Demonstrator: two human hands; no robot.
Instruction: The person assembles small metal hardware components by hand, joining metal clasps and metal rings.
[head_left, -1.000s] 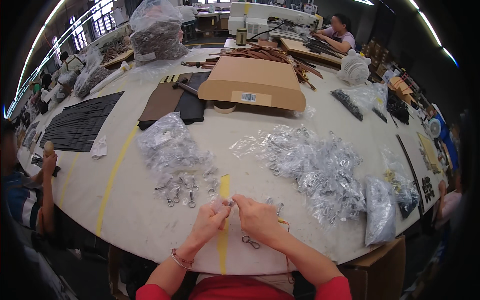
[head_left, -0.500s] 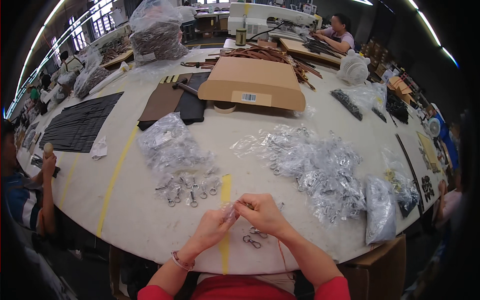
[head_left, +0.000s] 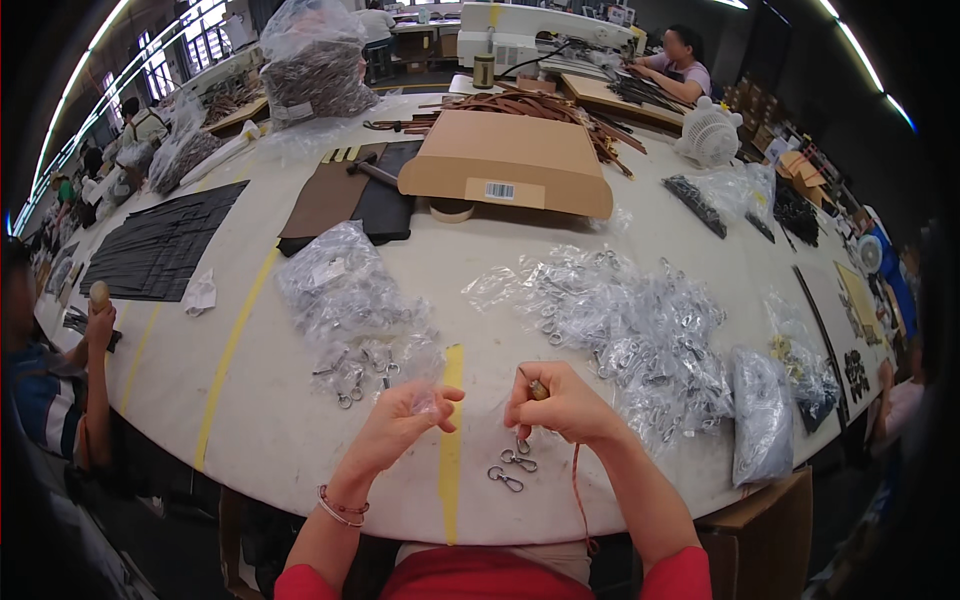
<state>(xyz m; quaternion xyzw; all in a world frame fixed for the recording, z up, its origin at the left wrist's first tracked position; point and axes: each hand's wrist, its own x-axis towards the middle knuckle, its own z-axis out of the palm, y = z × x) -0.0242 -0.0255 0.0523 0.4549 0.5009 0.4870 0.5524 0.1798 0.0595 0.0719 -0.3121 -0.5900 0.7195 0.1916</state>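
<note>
My left hand [head_left: 400, 428] is raised over the table, thumb and forefinger apart, with a crumpled clear plastic bag [head_left: 426, 401] caught in its fingers. To its right, my right hand [head_left: 562, 402] is closed around a small tool with a rounded tan handle [head_left: 539, 390]; most of the tool is hidden in the fist. A red and white cord [head_left: 579, 500] hangs below that hand. Metal snap hooks [head_left: 506, 479] lie unwrapped on the table just under my right fingertips; whether the uppermost one touches the fingers I cannot tell.
Bagged snap hooks form a large pile [head_left: 640, 340] at right and a smaller group [head_left: 350, 375] at left, beside a big plastic bag [head_left: 335, 270]. Farther off stand a cardboard box [head_left: 510, 160], a hammer [head_left: 375, 170] and a white fan [head_left: 710, 135]. A co-worker's hand [head_left: 98, 325] is at far left.
My hands, close together before, have moved apart: the left went left with the plastic, the right went right and slightly up. Another bare snap hook shows below the right hand.
</note>
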